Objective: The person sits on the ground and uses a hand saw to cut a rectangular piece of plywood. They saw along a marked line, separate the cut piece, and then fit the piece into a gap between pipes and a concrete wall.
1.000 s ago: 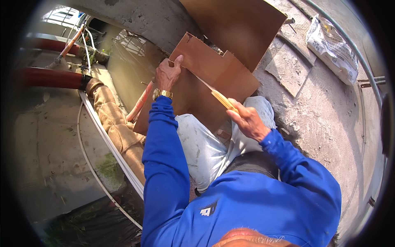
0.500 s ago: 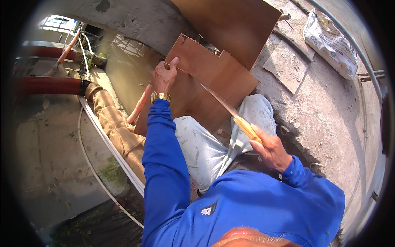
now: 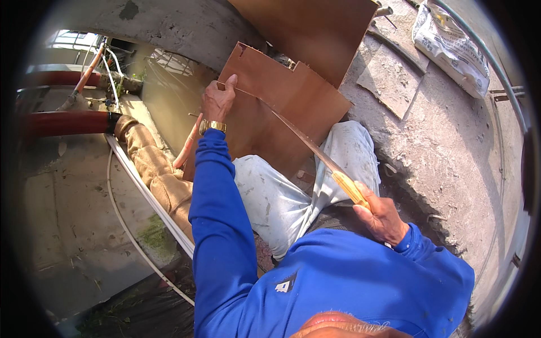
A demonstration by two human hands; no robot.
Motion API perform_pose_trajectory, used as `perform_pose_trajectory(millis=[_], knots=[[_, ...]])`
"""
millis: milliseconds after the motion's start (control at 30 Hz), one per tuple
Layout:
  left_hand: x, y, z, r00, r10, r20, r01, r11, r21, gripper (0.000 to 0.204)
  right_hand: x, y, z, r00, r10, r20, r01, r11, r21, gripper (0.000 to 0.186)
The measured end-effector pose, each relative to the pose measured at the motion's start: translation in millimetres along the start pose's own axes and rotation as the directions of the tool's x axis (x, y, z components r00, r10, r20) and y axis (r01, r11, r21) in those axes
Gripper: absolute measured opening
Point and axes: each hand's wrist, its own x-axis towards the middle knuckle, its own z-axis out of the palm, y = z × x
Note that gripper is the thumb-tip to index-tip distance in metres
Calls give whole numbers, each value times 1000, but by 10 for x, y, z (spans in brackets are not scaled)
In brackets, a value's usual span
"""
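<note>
A brown plywood sheet (image 3: 282,87) lies tilted across the front of my knees, with a notch in its far edge. My left hand (image 3: 218,102), a gold watch at the wrist, is closed over the sheet's left edge, beside a thin pale line running across the board. In my right hand (image 3: 384,218), the fingers wrap round the yellow handle of a handsaw (image 3: 349,187). Its narrow blade slants away from me and meets the plywood where that line ends. The blade's far end is hidden by the board.
Behind stands another large brown board (image 3: 315,34). A white cement bag (image 3: 453,50) lies on the rough concrete at the far right, near a metal rail (image 3: 496,59). Burlap-wrapped pipe (image 3: 149,160), red pipes (image 3: 67,125) and white conduits (image 3: 152,200) run along the left.
My right hand has drawn the saw back toward me and slightly right. My left hand keeps its hold on the plywood; the whole view has shifted slightly.
</note>
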Motion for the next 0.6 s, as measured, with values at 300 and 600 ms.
perform_pose_trajectory(millis=[300,600], knots=[[95,42,-62,996,48,77,-48,999,0,66,1108,360,660,996,23,90,-21,1000,-20,55],[102,-63,86,1000,-4,-20,5,997,73,68,13,-44,-23,1000,-28,14,28,999,-37,56]])
